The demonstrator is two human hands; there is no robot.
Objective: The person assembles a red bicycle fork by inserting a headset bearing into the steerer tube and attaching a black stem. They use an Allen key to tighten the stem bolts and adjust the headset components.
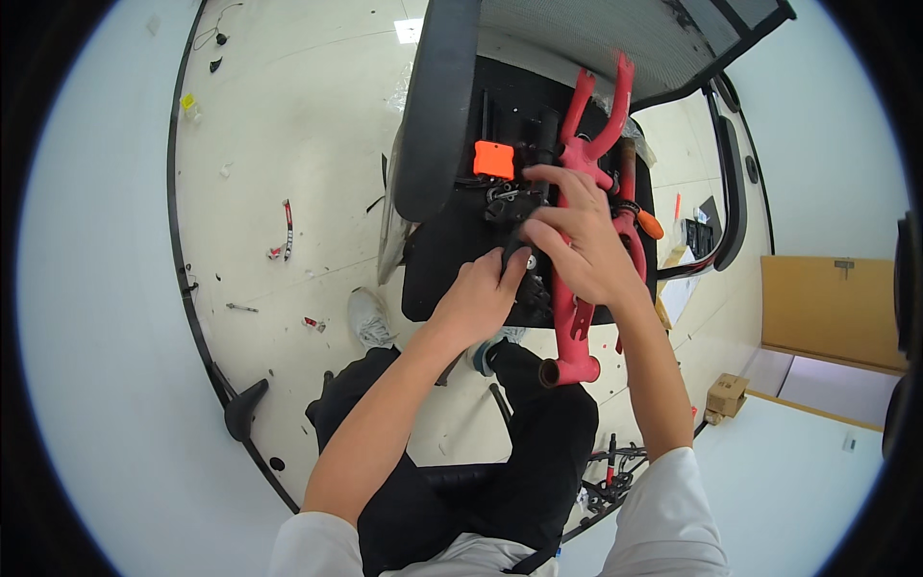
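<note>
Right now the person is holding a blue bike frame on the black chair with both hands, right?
Not quite: the bike frame is red, not blue. The head view shows the left hand and right hand on it, over the black chair.

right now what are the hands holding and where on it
The right hand grips the red bike frame around its middle tube. The left hand pinches a small black part beside it.

Bike frame point(577, 288) on chair seat point(442, 240), shoe point(368, 317) left below
</note>
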